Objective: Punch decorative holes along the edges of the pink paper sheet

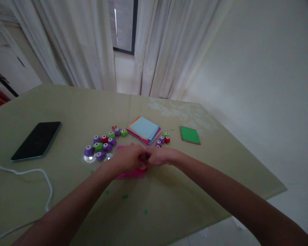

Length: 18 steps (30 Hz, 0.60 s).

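Above the pink sheet of paper (129,174), my left hand (130,157) and my right hand (160,156) meet with curled fingers. A small red piece (144,169) shows just below the fingertips, partly covered by them. What the fingers grip between them is hidden. Just beyond the hands lies a stack of coloured paper squares (145,128), light blue on top. Small purple, green and red craft punches with an eye-like knob, such as a purple punch (89,150), sit in a cluster left of my left hand. Several more, including a red punch (167,139), stand behind my right hand.
A green paper square (190,135) with a notched border lies at the right. Far left is a black tablet (37,140), with a white cable (32,170) nearer. Tiny green paper bits (125,196) are scattered at the front. Two clear round discs (89,159) lie by the punches.
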{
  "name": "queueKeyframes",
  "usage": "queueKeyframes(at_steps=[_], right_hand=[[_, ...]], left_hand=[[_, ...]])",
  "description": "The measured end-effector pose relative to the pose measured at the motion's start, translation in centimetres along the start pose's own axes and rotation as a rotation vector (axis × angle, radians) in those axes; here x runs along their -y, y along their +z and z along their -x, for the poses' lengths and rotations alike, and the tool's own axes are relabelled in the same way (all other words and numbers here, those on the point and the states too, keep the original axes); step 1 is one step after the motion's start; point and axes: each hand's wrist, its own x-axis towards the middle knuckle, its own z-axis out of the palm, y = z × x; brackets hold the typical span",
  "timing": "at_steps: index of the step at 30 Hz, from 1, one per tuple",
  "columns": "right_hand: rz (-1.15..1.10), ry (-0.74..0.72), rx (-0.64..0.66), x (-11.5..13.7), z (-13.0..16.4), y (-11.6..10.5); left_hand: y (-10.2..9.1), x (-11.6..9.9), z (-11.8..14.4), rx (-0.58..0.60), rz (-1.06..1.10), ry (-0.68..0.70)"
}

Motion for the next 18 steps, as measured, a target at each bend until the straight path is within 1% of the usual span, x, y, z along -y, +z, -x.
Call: queueKeyframes(at_steps=[4, 7, 8, 11, 12, 13, 14, 16, 18], right_hand=[[-0.050, -0.024, -0.020, -0.4, 0.5, 0.1], [-0.158, -0.042, -0.060, -1.1, 1.2, 0.4], [-0.209, -0.042, -0.072, -1.3, 1.5, 0.5], [-0.371, -0.052, -0.127, -2.3, 2.2, 1.3], [-0.401, -0.064, -0.151, -2.6, 2.4, 1.6], [-0.422, -0.079, -0.180, -2.8, 2.6, 1.9], [-0.435, -0.096, -0.210, -3.0, 2.8, 2.2], [-0.451, -0.122, -0.265, -3.1, 3.3, 2.8], [-0.411, -0.136, -0.303, -2.9, 3.9, 3.4]], left_hand=[[0.7, 0.1, 0.7, -0.046, 0.012, 0.020], [1.5, 0.4, 2.1, -0.112, 0.014, 0.027], [1.9, 0.7, 2.7, -0.146, 0.014, 0.038], [3.4, 2.6, 4.6, -0.362, -0.064, 0.185], [3.9, 3.4, 5.1, -0.418, -0.097, 0.207], [4.5, 4.2, 5.5, -0.445, -0.129, 0.211], [4.9, 5.1, 5.8, -0.462, -0.157, 0.201], [5.6, 6.3, 6.3, -0.447, -0.210, 0.192], [5.8, 7.0, 6.5, -0.421, -0.253, 0.181]])
